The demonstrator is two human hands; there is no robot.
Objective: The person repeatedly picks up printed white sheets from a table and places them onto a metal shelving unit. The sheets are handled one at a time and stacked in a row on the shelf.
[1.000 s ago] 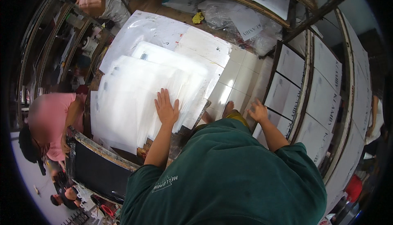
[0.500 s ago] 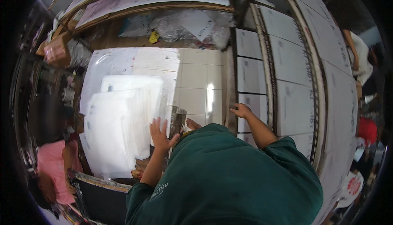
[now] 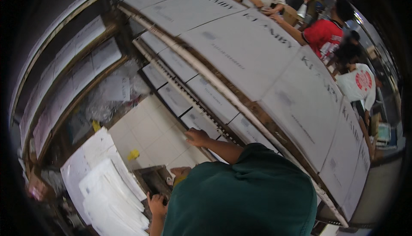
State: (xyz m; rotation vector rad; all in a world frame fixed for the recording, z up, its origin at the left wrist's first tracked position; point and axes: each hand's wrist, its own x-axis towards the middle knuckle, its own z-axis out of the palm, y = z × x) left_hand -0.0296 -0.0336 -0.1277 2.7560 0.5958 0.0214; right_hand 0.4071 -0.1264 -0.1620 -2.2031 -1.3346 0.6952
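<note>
My left hand (image 3: 157, 204) is beside the low wooden stand (image 3: 152, 180) and near a stack of white sheets (image 3: 109, 197). Its fingers are apart, slightly bent, with nothing visible in them. The sheets lie fanned unevenly on a larger white board (image 3: 74, 173). On the right side, my right hand (image 3: 197, 137) has its fingers curled over the wooden edge rail (image 3: 175, 115) of the lowest rack level. Its fingertips are only partly seen. White printed panels (image 3: 174, 100) lie in a row just beyond that rail.
A tiered rack holds large white printed panels (image 3: 253, 64) on the right. More shelves with panels (image 3: 101, 62) stand at the left, above crumpled clear plastic (image 3: 105, 103). A yellow object (image 3: 134, 154) is on the tiled floor (image 3: 148, 122). Several people (image 3: 324, 36) are beyond the rack.
My view has swung right, bringing more of the rack and the people behind it into sight. My left hand's fingers are more bent than before. My right hand stays at the rail.
</note>
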